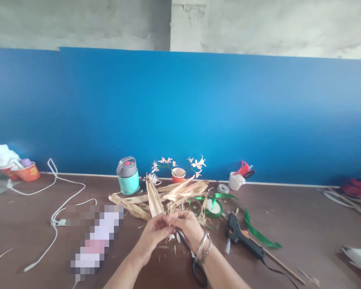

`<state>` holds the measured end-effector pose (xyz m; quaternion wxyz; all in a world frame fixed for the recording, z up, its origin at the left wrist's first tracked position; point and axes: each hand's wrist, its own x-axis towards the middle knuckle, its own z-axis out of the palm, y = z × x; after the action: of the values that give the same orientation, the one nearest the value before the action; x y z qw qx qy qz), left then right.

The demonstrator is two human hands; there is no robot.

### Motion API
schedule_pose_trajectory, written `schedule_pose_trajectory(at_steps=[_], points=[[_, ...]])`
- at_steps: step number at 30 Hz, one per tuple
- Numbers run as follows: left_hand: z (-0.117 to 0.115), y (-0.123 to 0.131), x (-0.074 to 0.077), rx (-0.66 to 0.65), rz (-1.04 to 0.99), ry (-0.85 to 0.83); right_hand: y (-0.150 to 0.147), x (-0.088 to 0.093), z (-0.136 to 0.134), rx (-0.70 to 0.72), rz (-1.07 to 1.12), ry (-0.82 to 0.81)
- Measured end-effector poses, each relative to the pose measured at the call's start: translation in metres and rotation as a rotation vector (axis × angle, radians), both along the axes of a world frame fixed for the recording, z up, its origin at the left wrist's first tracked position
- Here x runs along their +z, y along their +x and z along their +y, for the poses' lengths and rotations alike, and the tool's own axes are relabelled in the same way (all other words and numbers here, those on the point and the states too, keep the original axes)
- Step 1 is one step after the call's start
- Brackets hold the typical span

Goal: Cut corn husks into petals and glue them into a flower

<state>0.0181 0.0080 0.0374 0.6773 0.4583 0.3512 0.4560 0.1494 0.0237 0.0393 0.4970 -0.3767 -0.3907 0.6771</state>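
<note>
My left hand (156,233) and my right hand (188,226) meet over the middle of the table, fingertips together. A tall pale dried corn husk (154,196) rises from the fingers of my left hand, which are closed on its lower end. The thumb and forefinger of my right hand are pinched beside it; whatever lies between them is too small or hidden to name. Under my right wrist lies a pair of scissors (198,273) with black handles, partly covered. More dried husks (186,188) are heaped just beyond my hands.
Behind the husks, a paper cup (178,175) holds white flowers (198,163). A turquoise flask (128,180) stands to its left. On the right lie a green ribbon spool (215,208), a glue gun (243,237) and a white cup (236,180). White cables (58,208) cross the left side.
</note>
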Motion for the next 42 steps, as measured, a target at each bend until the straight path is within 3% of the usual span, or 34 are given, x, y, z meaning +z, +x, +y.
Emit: schedule_pose_trajectory(at_steps=[6, 11, 20, 28, 32, 42], points=[[0.002, 0.0, -0.005, 0.044, 0.105, -0.011, -0.004, -0.002, -0.002, -0.021, -0.013, -0.039], [0.002, 0.0, -0.001, -0.032, 0.124, 0.03, -0.005, -0.009, 0.001, -0.029, 0.036, -0.06], [0.002, -0.001, 0.003, -0.068, 0.136, 0.092, 0.011, -0.001, 0.004, 0.177, -0.012, -0.001], [-0.001, 0.0, -0.001, -0.07, 0.139, 0.03, 0.012, -0.007, 0.009, 0.206, 0.008, 0.033], [0.0, -0.001, -0.002, -0.073, 0.111, -0.028, 0.01, -0.003, 0.007, 0.188, 0.074, 0.016], [0.0, 0.001, 0.0, 0.023, 0.145, 0.006, 0.006, -0.005, 0.006, 0.105, 0.057, -0.029]])
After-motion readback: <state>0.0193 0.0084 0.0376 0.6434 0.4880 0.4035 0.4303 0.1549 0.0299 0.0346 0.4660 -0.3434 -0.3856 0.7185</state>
